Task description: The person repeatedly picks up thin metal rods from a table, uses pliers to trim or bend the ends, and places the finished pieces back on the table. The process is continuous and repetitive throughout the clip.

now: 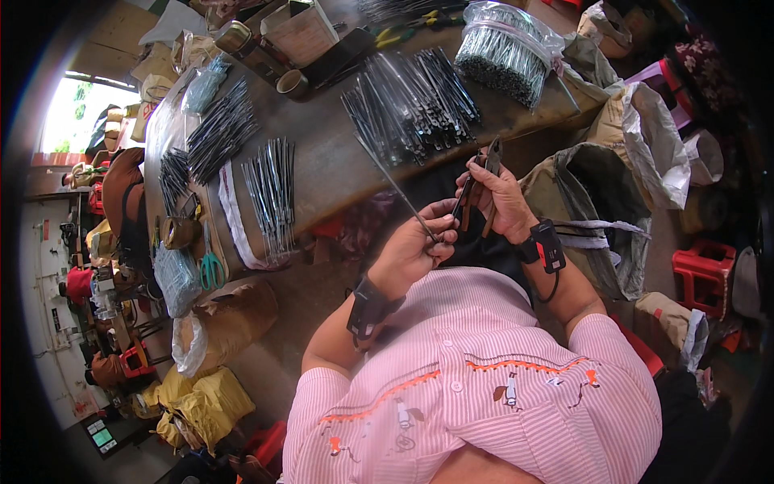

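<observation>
My left hand [413,246] is closed round a long thin dark metal strip [393,183], whose far end reaches up and left over the table edge. My right hand [501,196] grips a pair of pliers [494,153]. The jaws point away from me and the brown handles come down below the fingers. Between the two hands a short dark piece [459,206] shows; I cannot make out whether it belongs to the strip. Just beyond my hands, a broad pile of similar metal strips [407,101] lies on the table [322,189].
Smaller strip bundles [270,189] lie on the left, near teal-handled scissors [212,270]. A bagged bundle of thin wires [504,60] stands at the back right. An open sack [601,210] and a red stool [703,276] are on the right. A round tin [292,83] sits at the back.
</observation>
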Demonstrator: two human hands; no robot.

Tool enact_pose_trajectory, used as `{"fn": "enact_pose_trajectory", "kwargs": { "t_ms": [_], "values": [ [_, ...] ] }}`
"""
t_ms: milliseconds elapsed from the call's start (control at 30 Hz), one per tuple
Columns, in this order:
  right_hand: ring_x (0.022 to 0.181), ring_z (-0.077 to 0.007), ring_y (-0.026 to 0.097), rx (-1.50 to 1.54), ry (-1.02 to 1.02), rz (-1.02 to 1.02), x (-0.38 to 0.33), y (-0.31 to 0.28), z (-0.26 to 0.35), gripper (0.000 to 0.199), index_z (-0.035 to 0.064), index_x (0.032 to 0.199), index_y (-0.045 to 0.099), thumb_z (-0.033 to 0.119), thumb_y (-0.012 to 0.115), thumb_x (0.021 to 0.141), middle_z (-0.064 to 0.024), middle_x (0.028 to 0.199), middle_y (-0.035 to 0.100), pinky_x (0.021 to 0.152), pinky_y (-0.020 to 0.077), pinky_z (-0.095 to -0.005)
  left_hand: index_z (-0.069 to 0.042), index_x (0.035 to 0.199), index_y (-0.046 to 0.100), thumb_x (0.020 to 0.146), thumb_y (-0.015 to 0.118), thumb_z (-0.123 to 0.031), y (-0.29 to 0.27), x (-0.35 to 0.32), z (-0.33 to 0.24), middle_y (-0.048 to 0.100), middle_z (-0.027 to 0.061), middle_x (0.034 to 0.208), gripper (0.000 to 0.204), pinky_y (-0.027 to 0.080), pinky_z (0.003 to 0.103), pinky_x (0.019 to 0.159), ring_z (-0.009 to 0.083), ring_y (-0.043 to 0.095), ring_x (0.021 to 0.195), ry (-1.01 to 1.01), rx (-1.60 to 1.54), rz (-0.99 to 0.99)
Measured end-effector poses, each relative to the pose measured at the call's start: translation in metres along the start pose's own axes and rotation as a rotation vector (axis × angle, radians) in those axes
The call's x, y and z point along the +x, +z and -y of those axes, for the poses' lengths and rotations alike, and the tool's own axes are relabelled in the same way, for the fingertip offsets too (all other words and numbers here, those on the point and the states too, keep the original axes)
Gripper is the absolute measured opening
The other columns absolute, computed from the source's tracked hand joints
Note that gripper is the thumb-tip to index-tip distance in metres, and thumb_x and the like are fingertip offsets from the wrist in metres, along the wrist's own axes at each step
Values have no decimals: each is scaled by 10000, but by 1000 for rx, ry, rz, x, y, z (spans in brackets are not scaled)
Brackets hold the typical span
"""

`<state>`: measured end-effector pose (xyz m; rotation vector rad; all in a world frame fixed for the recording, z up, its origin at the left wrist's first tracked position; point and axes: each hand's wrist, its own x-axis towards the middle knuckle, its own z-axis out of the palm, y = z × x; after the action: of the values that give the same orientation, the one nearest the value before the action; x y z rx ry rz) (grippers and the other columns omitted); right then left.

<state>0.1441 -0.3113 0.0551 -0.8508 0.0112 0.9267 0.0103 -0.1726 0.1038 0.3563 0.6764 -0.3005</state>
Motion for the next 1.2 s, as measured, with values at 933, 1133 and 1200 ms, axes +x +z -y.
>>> {"fn": "enact_pose_trajectory", "kwargs": {
  "t_ms": [933,1133,1200],
  "values": [
    [1087,-392,593,513,294,42,-30,-30,15,349,-70,1011,608,234,468,912,-272,1137,607,858,555,-383,-27,1091,656,883,609,-16,-13,-8,6,578,-45,781,214,359,169,514,8,465,612,560,625,-42],
    [771,-349,655,514,459,332,-47,-23,15,420,24,1175,484,53,474,756,-236,967,610,615,558,-339,-5,1073,662,867,565,40,-1,-5,2,565,7,874,232,422,213,674,80,509,750,973,1141,-114],
    [759,-319,648,297,407,332,-50,-18,12,449,20,1181,478,31,478,732,-236,969,607,610,547,-318,-3,1068,663,858,554,56,2,-11,1,547,25,887,244,421,225,721,101,510,794,978,1210,-130]
  ]
}}
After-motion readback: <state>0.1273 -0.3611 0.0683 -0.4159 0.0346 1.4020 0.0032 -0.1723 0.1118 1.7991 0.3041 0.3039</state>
